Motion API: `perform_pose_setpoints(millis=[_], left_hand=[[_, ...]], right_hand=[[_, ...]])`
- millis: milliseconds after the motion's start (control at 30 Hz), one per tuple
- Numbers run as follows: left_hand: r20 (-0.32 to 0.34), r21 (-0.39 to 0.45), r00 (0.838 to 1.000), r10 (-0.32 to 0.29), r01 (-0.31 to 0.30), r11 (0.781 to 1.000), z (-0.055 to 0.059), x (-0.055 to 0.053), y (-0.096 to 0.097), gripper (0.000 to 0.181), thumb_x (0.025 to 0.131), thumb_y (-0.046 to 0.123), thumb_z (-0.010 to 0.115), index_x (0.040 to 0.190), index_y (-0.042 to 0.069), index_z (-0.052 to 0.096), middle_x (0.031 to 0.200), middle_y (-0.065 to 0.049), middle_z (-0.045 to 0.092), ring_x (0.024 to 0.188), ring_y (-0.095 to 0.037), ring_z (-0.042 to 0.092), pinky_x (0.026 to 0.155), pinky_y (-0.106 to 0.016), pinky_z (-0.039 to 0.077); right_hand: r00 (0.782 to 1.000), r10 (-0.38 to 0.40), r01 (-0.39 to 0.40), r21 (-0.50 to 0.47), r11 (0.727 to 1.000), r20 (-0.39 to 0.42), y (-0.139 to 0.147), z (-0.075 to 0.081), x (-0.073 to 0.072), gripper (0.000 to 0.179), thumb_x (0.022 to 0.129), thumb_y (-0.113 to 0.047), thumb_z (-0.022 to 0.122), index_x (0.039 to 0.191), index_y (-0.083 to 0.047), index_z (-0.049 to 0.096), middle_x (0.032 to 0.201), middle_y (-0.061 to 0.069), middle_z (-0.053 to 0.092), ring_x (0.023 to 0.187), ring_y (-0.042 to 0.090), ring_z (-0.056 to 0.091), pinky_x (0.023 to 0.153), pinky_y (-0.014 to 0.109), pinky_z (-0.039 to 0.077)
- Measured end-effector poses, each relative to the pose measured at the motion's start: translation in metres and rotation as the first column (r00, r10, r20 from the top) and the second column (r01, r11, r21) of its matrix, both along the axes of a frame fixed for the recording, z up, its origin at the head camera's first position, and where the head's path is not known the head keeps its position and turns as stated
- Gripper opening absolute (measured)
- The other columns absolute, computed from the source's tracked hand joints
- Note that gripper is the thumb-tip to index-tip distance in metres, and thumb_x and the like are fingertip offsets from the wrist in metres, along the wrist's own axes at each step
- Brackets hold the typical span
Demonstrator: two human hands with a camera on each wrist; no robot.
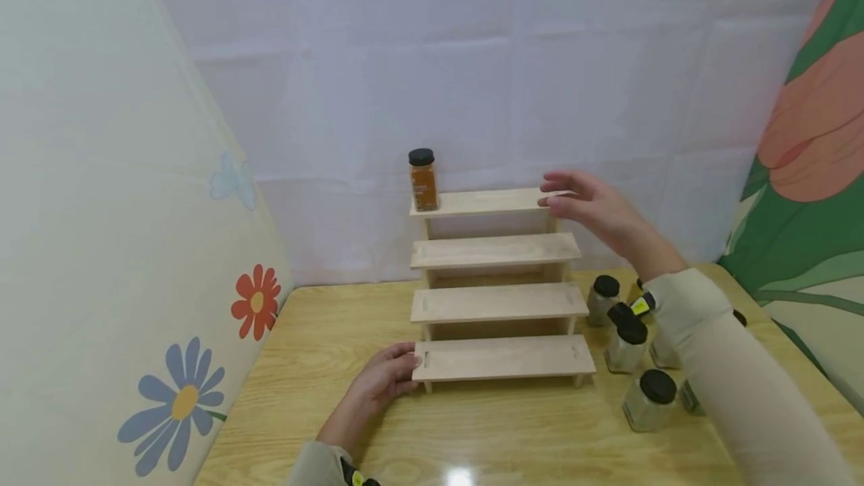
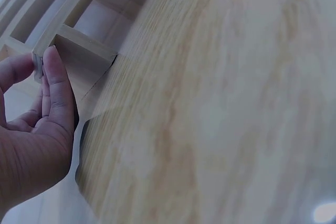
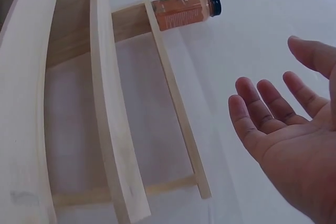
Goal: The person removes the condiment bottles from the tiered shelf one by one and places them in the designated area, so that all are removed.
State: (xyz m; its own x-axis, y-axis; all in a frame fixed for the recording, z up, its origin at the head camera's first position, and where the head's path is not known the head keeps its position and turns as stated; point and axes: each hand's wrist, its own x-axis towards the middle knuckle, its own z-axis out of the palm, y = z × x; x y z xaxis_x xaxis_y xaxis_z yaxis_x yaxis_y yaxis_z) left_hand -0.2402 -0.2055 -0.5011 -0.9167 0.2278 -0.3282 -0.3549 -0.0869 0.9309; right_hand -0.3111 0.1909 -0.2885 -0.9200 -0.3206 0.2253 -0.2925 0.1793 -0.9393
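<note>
A pale wooden step rack (image 1: 502, 357) with several tiers stands on the table. My left hand (image 1: 386, 379) pinches the left end of its lowest shelf; in the left wrist view the thumb and fingers (image 2: 58, 82) close on the board's edge. On the top tier, at the left end, a spice jar (image 1: 423, 184) with orange-brown contents and a black lid stands upright. My right hand (image 1: 590, 208) is raised by the right end of that tier, holding nothing. Its fingers (image 3: 257, 108) are spread and relaxed in the right wrist view, apart from the jar.
Several black-lidded glass jars (image 1: 649, 400) stand on the wooden table (image 1: 337, 321) right of the rack, partly hidden by the right sleeve (image 1: 749, 373). A white cloth (image 1: 472, 81) hangs behind; printed fabric panels (image 1: 817, 171) flank both sides.
</note>
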Motion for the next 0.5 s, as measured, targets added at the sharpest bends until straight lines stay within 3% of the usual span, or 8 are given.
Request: perform_pose_setpoints(millis=[167,500], left_hand=[[-0.005,0.000,1.000,-0.002,0.002,1.000,0.001,0.001,0.000,0.056,0.095,0.006,0.063,0.144,-0.010,0.038,0.102,-0.004,0.069,0.083,-0.012,0.067,0.067,-0.023,0.056],[-0.008,-0.006,1.000,0.006,-0.006,1.000,0.000,0.003,0.000,0.053,0.095,0.006,0.063,0.141,-0.009,0.042,0.099,-0.003,0.069,0.080,-0.012,0.067,0.066,-0.024,0.056]], right_hand=[[0.999,0.052,-0.053,-0.090,0.995,-0.008,-0.017,0.006,-0.013,0.053,0.101,-0.011,0.061,0.150,-0.003,0.041,0.143,0.017,0.048,0.127,0.026,0.056,0.106,0.034,0.048],[0.997,0.080,-0.075,-0.161,0.984,0.022,-0.062,0.023,-0.037,0.055,0.102,-0.005,0.058,0.151,0.003,0.036,0.149,0.026,0.042,0.128,0.032,0.054,0.110,0.043,0.045]])
